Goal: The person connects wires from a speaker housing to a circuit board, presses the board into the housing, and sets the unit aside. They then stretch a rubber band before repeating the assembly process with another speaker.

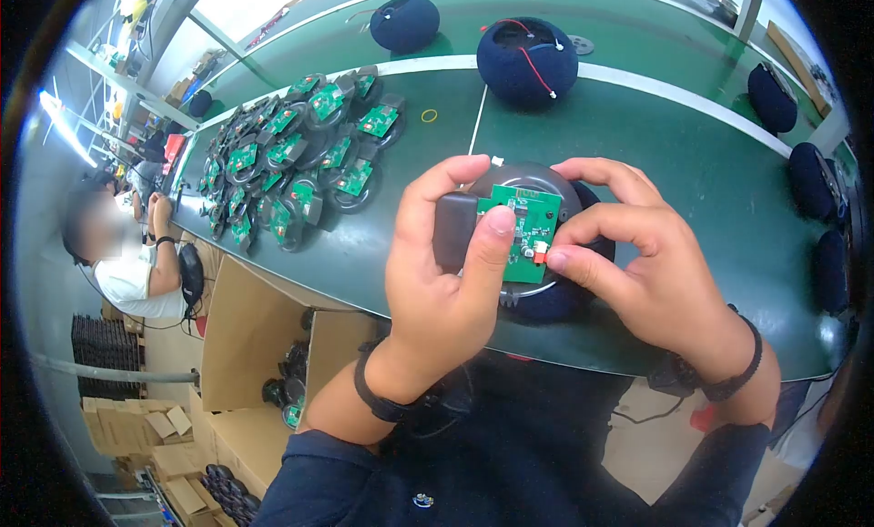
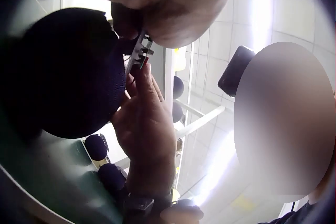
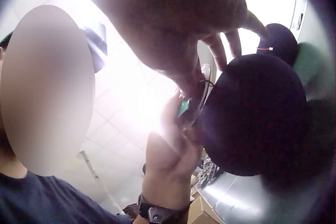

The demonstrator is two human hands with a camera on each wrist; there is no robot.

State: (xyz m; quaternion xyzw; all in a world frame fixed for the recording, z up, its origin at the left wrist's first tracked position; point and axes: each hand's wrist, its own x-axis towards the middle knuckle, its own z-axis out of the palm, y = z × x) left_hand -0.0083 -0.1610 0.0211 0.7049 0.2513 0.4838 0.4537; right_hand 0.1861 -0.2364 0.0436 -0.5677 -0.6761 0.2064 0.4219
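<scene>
A green circuit board [image 1: 516, 262] lies on a dark round plastic part [image 1: 546, 301], above a dark fabric-covered round body [image 3: 254, 113]. My left hand [image 1: 435, 263] grips the plastic part and board from the left, thumb pressed on the board. My right hand [image 1: 651, 254] pinches at a small red-and-white connector [image 1: 540, 253] on the board's right edge with thumb and index finger; its other fingers rest at the part's far edge. In the left wrist view the fabric body [image 2: 73, 74] is dark, with the right hand [image 2: 147, 134] beside it.
Many plastic parts with green boards [image 1: 273, 149] are piled at the left of the green table [image 1: 437, 149]. Fabric bodies [image 1: 526, 65] stand beyond and at the right [image 1: 772, 97]. A cardboard box [image 1: 246, 345] stands at the near left; a person [image 1: 137, 277] is at the far left.
</scene>
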